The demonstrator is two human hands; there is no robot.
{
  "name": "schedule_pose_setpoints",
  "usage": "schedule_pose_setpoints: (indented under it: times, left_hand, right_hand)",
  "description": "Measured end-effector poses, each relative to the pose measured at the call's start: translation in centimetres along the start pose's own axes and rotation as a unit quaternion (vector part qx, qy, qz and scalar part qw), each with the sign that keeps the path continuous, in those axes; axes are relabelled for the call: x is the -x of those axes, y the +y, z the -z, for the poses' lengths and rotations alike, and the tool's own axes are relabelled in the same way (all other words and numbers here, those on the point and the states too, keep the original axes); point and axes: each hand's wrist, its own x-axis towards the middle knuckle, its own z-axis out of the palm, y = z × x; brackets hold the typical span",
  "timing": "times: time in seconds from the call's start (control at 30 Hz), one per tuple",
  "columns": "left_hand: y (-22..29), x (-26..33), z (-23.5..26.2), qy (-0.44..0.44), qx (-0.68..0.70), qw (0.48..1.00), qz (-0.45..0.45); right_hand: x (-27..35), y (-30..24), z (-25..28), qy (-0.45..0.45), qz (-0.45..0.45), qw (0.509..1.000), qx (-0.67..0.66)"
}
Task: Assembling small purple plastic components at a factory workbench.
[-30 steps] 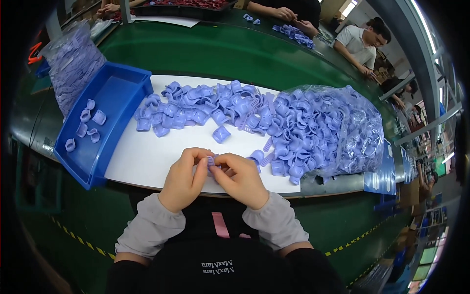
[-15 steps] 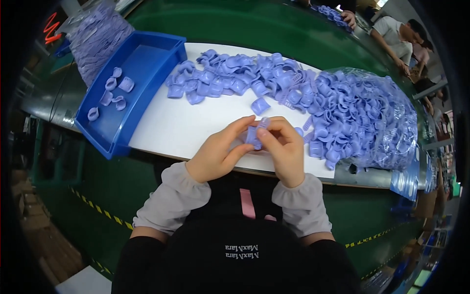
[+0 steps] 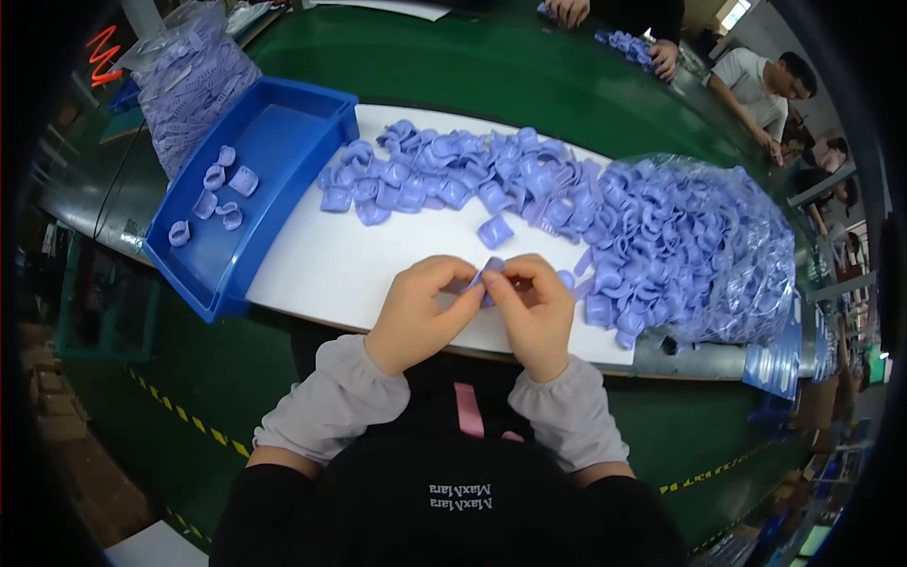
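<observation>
Over the near part of the white board (image 3: pixel 321 269), my hands meet at a small curved lavender plastic piece (image 3: pixel 493 266). My left hand (image 3: pixel 416 312) pinches its left side between thumb and fingers. From the other side, my right hand (image 3: pixel 537 317) presses thumb and fingertips onto it. Most of the piece is hidden by my fingers. Just beyond lies a single loose lavender piece (image 3: pixel 494 231). Behind that, a heap of similar curved lavender pieces (image 3: pixel 444 163) spreads across the board, with some ribbed lavender strips (image 3: pixel 543 215) among them.
At left a blue bin (image 3: pixel 293 109) holds several curved pieces; behind it stands a clear bag of ribbed lavender strips (image 3: pixel 194 104). A plastic bag spilling curved pieces (image 3: pixel 699 250) lies at right. Across the green table (image 3: pixel 406 61), another person's hands (image 3: pixel 664 59) are near more pieces.
The view has shifted, so the board sits lower in the picture. My fingers have closed further over the lavender piece, whose ribbed part showed before and is now mostly covered.
</observation>
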Motion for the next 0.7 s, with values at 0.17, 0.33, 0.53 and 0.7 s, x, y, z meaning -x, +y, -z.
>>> schedule_pose_setpoints:
  times: [0.17,0.33,0.53,0.7]
  left_hand:
    - [-0.2,0.2,-0.6,-0.017,0.107,0.99,0.085]
    - [-0.6,0.4,-1.1,0.04,0.078,0.994,0.064]
    - [-1.0,0.5,-1.7,0.122,0.045,0.991,-0.025]
    - [-1.0,0.7,-1.5,0.133,0.004,0.991,-0.029]
  right_hand:
    - [0.6,0.2,-0.3,0.021,-0.064,0.994,-0.084]
    - [0.7,0.4,-0.7,0.0,0.014,1.0,-0.003]
    - [0.7,0.2,-1.0,0.027,-0.069,0.993,-0.091]
    - [0.5,0.2,-1.0,0.011,-0.11,0.989,-0.096]
